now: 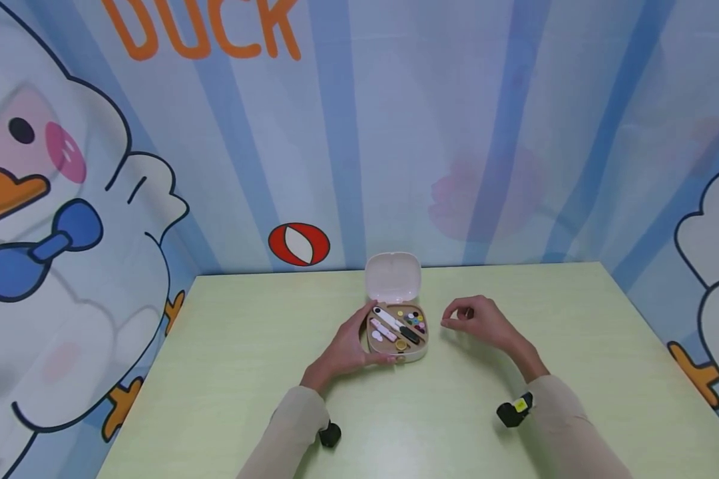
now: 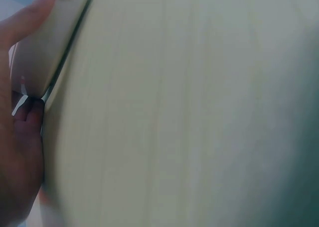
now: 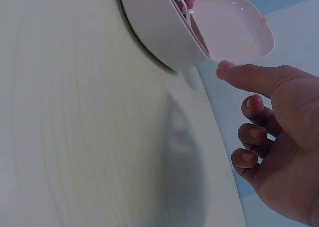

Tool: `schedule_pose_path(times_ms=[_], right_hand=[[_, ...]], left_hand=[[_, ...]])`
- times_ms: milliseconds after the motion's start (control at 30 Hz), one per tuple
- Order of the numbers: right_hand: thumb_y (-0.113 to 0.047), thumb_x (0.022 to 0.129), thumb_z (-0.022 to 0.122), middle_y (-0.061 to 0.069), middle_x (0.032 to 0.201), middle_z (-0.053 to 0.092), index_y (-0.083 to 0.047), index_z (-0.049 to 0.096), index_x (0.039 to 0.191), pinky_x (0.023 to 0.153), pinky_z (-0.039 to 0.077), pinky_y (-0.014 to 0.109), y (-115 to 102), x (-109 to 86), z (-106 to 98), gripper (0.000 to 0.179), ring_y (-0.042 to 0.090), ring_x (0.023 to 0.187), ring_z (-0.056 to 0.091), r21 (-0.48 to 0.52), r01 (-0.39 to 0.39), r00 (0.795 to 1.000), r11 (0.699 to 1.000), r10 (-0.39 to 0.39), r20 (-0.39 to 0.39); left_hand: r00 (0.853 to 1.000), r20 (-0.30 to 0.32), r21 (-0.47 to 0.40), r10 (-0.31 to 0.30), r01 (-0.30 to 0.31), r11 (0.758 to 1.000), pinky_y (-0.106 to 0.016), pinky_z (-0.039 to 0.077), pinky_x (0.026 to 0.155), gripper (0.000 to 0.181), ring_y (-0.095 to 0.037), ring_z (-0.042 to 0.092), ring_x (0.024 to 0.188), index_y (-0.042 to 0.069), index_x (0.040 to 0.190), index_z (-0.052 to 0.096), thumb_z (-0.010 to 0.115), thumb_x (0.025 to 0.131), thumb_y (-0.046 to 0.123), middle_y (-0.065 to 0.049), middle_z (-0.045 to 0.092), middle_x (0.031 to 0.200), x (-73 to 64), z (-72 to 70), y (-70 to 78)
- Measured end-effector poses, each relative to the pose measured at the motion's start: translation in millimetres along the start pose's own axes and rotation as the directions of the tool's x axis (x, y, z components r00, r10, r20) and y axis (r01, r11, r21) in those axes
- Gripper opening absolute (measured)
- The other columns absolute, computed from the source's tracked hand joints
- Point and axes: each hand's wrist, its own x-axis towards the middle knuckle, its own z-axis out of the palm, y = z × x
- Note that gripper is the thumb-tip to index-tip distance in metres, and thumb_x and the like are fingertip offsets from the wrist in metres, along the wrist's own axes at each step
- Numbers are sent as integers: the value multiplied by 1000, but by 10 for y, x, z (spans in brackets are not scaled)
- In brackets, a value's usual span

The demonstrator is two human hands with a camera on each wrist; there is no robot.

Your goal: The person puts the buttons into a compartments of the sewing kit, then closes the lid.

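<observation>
A small pale box [image 1: 416,356] stands on the table, its hinged lid [image 1: 393,278] raised at the back. My left hand [image 1: 344,346] grips it from the left, fingers along the far left side and thumb across the front wall. Inside lie a slim white-and-black tool [image 1: 397,324], pink and white pieces [image 1: 383,330], a gold round piece [image 1: 401,345] and several small coloured pieces [image 1: 411,318]. My right hand [image 1: 476,321] hovers right of the box, apart from it. Its thumb and forefinger tips come close together, with the other fingers loosely bent; nothing shows between them.
The pale green-yellow table [image 1: 216,399] ends at a striped blue backdrop [image 1: 389,133] close behind the lid. Printed ducks cover the side panels. Black wrist cameras sit on the left sleeve [image 1: 287,426] and right sleeve [image 1: 566,416].
</observation>
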Motion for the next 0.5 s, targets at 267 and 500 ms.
schedule_pose_path(times_ms=[267,500], right_hand=[[-16,94,78,-1,74,54,-11,77,94,59,37,28,-176,220,186,4,18,71,48,26,5,1000,1000,-5,6],[-16,94,78,0,74,55,-12,78,94,58,37,27,-226,365,341,5,18,71,49,46,-3,1000,999,4,-10]], left_hand=[[1000,1,-3,5,-5,1000,-56,30,121,123,-24,28,154,24,166,22,89,71,62,-1,29,169,-11,-1,-1],[1000,1,-3,15,-15,1000,-53,31,121,123,-22,30,153,24,166,21,89,71,62,0,30,168,-15,-12,9]])
